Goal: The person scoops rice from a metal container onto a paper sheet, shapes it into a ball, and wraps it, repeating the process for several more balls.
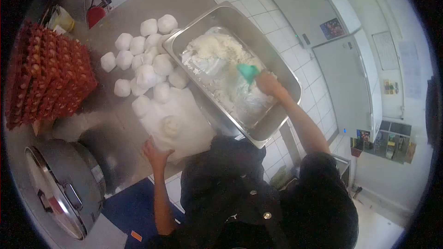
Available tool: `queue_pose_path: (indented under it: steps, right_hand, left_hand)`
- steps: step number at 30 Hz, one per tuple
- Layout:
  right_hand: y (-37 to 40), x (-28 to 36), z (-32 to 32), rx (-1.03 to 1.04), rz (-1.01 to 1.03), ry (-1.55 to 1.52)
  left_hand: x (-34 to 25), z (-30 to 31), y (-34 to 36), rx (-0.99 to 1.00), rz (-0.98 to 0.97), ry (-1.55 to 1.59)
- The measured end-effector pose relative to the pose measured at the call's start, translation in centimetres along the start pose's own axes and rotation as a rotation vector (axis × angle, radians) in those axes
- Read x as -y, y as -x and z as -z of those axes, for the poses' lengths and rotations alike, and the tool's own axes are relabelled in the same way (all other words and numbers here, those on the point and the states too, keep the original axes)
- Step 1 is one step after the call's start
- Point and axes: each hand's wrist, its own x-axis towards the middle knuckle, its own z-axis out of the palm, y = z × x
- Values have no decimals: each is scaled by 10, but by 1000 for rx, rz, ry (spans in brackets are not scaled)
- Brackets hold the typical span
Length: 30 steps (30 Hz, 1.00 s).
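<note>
My right hand (270,85) is closed round a green scraper (248,72), a little blurred, inside a deep steel pan (287,80). A pale, crumbly mass (217,48) fills the pan's far end, with thinner remains on clear plastic film (251,97) nearer me. My left hand (158,154) rests at the near left edge of white sheets (196,131), thumb and fingers apart. On these sheets sits one pale lump (171,127). Several white wrapped, rounded bundles (146,76) lie clustered beyond the sheets, some against the pan's left side.
Tall stacked red egg trays (48,76) holding eggs stand on the left of the steel table (184,0). Nearer me is a large lidded metal pot (60,189). White refrigerators (318,32) stand across the tiled floor (258,9) on the right.
</note>
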Motion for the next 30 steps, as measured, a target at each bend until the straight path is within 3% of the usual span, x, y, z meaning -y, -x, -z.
queue_pose_path:
  steps: [1,2,6,9,10,16,19,23,25,26,28,29,30]
  right_hand:
    - [5,2,9,-131,-50,23]
    - [-11,-15,-7,-177,-227,-50]
    - [-32,-6,-12,-210,-404,-219]
    - [-46,-31,-21,-134,-236,-65]
    - [-30,-9,21,43,-108,43]
    - [-27,2,-8,-59,95,196]
    - [-11,-5,-45,-142,-23,-158]
    - [19,15,-81,6,66,-220]
    - [20,44,-79,59,149,-239]
    - [33,65,-51,65,65,-405]
    - [27,59,-30,214,102,-608]
    - [29,52,-13,425,-22,-830]
    - [34,45,-11,420,-43,-940]
  left_hand:
    - [4,-2,0,-6,-6,-3]
    - [7,-3,-4,-12,-18,-9]
    - [13,-7,-3,-32,-50,-20]
    - [6,-3,-4,-19,-52,-27]
    - [4,-2,-5,-15,-47,-27]
    - [5,-3,-5,-24,-93,-32]
    - [3,-3,-1,-29,-82,-44]
    - [1,-2,-4,17,2,-32]
    - [20,-21,-8,-8,-74,-47]
    - [30,-17,-8,-30,-104,-70]
    - [16,-8,-5,-27,-57,-106]
    - [7,-8,-4,-23,-39,-110]
    - [5,-8,-4,-32,-47,-113]
